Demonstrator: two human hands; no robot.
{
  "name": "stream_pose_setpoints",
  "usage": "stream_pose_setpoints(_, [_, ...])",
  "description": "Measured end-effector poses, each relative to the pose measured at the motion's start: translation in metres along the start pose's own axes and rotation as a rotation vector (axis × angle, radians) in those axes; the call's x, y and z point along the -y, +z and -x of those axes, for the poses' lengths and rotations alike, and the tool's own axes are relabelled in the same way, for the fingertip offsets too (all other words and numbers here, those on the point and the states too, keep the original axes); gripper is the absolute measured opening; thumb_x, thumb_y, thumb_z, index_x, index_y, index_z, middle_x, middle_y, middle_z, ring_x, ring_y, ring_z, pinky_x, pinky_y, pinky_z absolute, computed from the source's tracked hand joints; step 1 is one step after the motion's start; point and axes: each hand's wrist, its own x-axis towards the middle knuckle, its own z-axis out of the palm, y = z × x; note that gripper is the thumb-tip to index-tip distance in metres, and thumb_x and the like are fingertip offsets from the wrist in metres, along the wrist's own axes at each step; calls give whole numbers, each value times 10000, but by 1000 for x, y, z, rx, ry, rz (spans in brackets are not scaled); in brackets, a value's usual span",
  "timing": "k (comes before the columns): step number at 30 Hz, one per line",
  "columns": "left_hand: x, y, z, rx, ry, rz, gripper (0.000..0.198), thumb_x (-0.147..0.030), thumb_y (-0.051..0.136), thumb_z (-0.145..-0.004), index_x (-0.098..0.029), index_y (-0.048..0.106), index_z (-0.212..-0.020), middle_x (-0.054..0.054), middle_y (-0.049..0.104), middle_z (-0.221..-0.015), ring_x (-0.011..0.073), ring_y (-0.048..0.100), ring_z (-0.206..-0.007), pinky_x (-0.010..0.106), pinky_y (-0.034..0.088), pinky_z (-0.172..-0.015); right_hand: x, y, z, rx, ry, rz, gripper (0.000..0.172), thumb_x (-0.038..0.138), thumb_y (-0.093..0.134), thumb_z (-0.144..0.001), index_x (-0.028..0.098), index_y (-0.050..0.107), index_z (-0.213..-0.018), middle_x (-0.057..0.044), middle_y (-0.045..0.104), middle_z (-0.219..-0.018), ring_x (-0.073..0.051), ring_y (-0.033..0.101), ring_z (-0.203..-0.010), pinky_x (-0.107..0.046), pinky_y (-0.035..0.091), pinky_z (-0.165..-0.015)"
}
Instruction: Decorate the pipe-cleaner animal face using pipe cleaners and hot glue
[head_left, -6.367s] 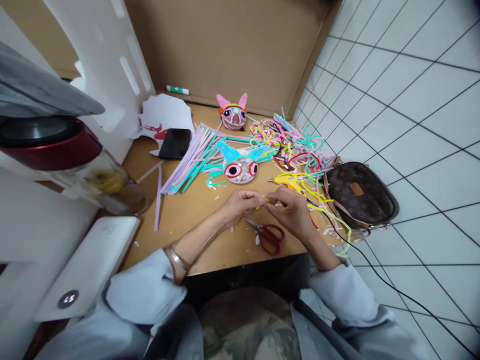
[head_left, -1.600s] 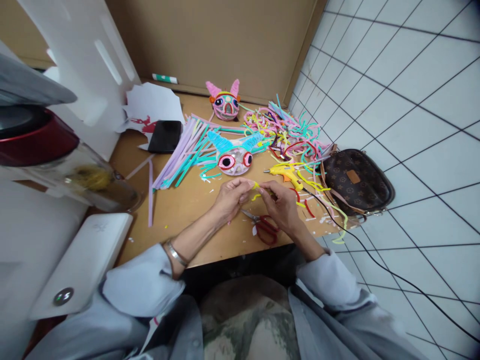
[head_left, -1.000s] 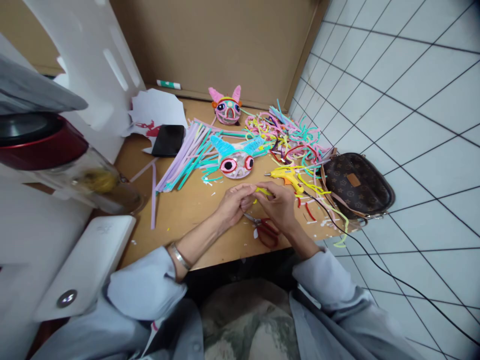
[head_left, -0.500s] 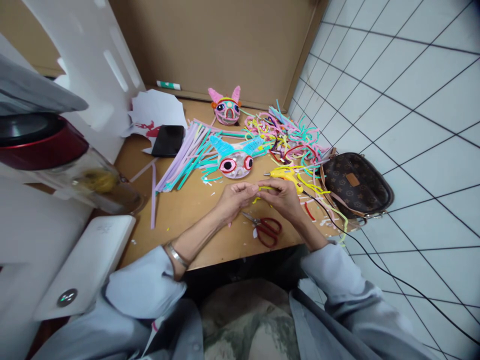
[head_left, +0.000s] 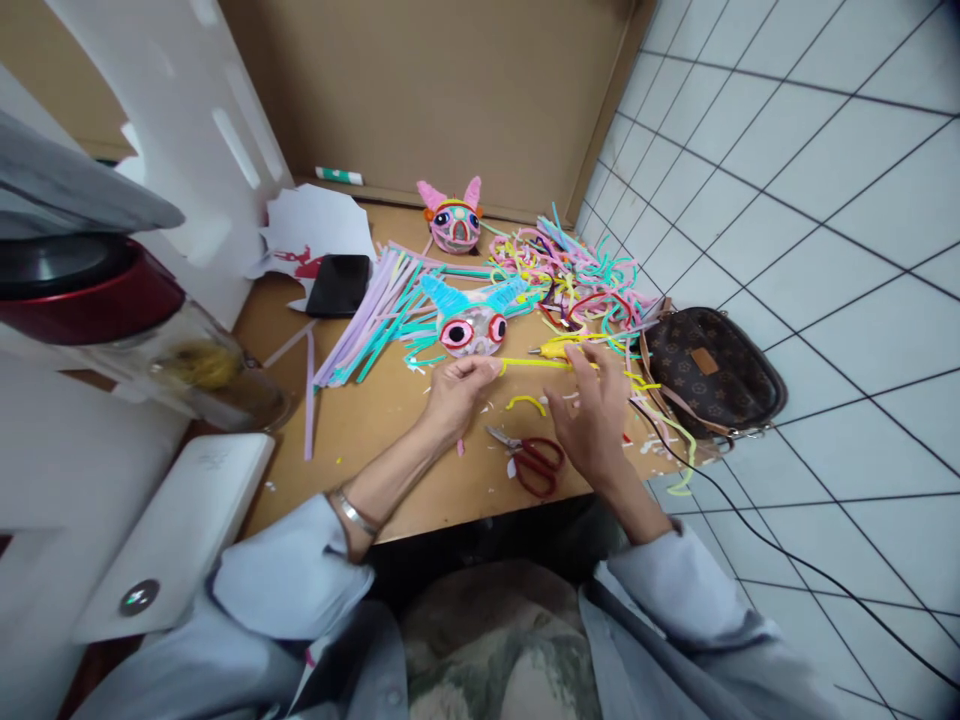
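Note:
My left hand (head_left: pixel 456 392) pinches one end of a yellow pipe cleaner (head_left: pixel 536 364) that stretches out straight to the right. My right hand (head_left: pixel 592 415) hovers beside it with fingers spread, its fingertips near the far end of the pipe cleaner. A short curved yellow piece (head_left: pixel 525 402) lies on the wooden table (head_left: pixel 375 420) between my hands. Red-handled scissors (head_left: pixel 532 458) lie just below. A pink mask with big eyes and blue horns (head_left: pixel 472 322) sits just beyond my left hand.
A yellow glue gun (head_left: pixel 562 347) lies behind my right hand, its cord running off the table. A tangle of coloured pipe cleaners (head_left: pixel 570 275), a second small mask (head_left: pixel 454 222), a black phone (head_left: pixel 339 285), a brown bag (head_left: pixel 709 370) and a jar (head_left: pixel 187 365) stand around.
My hands were close together working the yellow pipe cleaner; now they are apart, the piece is drawn out straight, and my right hand has opened and let go.

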Motion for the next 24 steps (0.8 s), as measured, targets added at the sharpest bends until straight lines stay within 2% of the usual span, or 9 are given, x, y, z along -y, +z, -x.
stream_pose_setpoints(1, [-1, 0, -1, -13, -1, 9, 343, -424, 878, -450, -157, 706, -581, -34, 540, -509, 59, 323, -513, 232, 233, -517, 2, -6, 9, -29, -24, 69, 319, 276, 593, -922, 204, 627, -1232, -160, 619, -1267, -294, 571, -1193, -489, 477, -1004])
stream_pose_setpoints(2, [-2, 0, -1, -23, -7, 23, 337, -412, 876, -449, -154, 711, -589, -44, 522, -496, 49, 299, -497, 230, 218, -510, 4, -11, 20, -34, -51, 97, 249, 252, 566, -940, 205, 644, -1172, -152, 632, -1213, -278, 587, -1139, -457, 497, -966])
stream_pose_setpoints(3, [-3, 0, -1, -25, -18, 40, 334, -400, 876, -446, -151, 715, -599, -55, 496, -481, 40, 275, -481, 228, 202, -503, 7, -15, 31, 23, -92, 88, 201, 222, 531, -956, 194, 654, -1112, -140, 652, -1117, -254, 609, -1033, -413, 518, -903])
stream_pose_setpoints(5, [-4, 1, -1, -11, -38, 76, 331, -381, 876, -447, -144, 721, -618, -72, 451, -460, 26, 244, -457, 226, 177, -491, 11, -17, 52, 331, -163, 55, 175, 191, 506, -966, 172, 660, -1048, -106, 673, -945, -227, 607, -862, -359, 527, -791])
stream_pose_setpoints(7, [-3, 1, -1, 12, -45, 100, 326, -369, 875, -458, -139, 721, -630, -76, 435, -457, 21, 245, -444, 223, 168, -482, 14, -14, 67, 511, -165, 76, 224, 150, 496, -957, 134, 658, -1110, -131, 690, -968, -235, 608, -849, -352, 524, -754])
stream_pose_setpoints(12, [-3, -2, -3, 45, -68, 137, 313, -331, 888, -487, -141, 700, -649, -68, 446, -476, 23, 301, -444, 203, 188, -473, 14, -5, 69, 661, -71, 115, 353, 76, 468, -906, 137, 663, -1194, -169, 692, -1051, -264, 619, -892, -382, 519, -785])
stream_pose_setpoints(15, [-3, -4, -4, 41, -74, 139, 293, -317, 883, -527, -144, 690, -664, -77, 413, -461, 28, 298, -445, 196, 178, -464, 8, -6, 60, 631, 41, 21, 359, 120, 490, -890, 154, 664, -1201, -148, 680, -1025, -261, 624, -896, -379, 525, -784])
stream_pose_setpoints(20, [-3, -5, -5, 29, -87, 149, 319, -316, 893, -503, -147, 670, -656, -79, 423, -476, 21, 299, -445, 180, 186, -455, -11, -11, 51, 428, 283, -266, 509, 169, 522, -855, 206, 594, -1358, -95, 644, -1051, -230, 622, -958, -405, 524, -888])
stream_pose_setpoints(24, [0, -3, -3, 68, -108, 135, 373, -372, 905, -478, -141, 673, -655, -82, 413, -457, 19, 299, -434, 177, 178, -450, -16, -10, 44, 429, 414, -502, 502, 316, 668, -811, 205, 655, -1300, -38, 606, -924, -188, 589, -843, -374, 527, -833])
